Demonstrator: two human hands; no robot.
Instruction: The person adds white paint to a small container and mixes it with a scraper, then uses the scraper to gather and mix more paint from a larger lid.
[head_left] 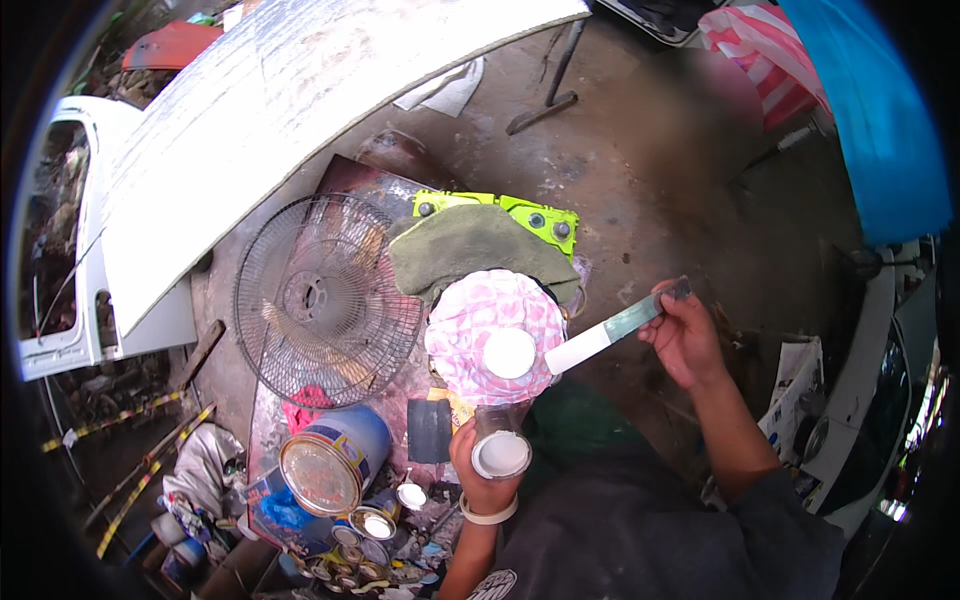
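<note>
My left hand (pixel 474 468) is wrapped round a small can (pixel 502 418) with white paint inside, tilted toward the cloth. A pink and white patterned cloth (pixel 465 315) covers the top of a round container, whose sides are mostly hidden. On the cloth lies a round pool of white paint (pixel 509 353). My right hand (pixel 688 340) grips one end of a flat mixing stick (pixel 625 322). White paint coats the stick's far end, which is at the right edge of the cloth.
Left of the cloth lies a wire fan guard (pixel 320 300); below it stands a large blue paint can (pixel 365 440) beside several small open cans (pixel 411 495). A dark sanding sheet (pixel 429 430), a folded green cloth (pixel 470 245) and a lime-green battery (pixel 548 222) are close by. A white panel (pixel 300 100) overhangs.
</note>
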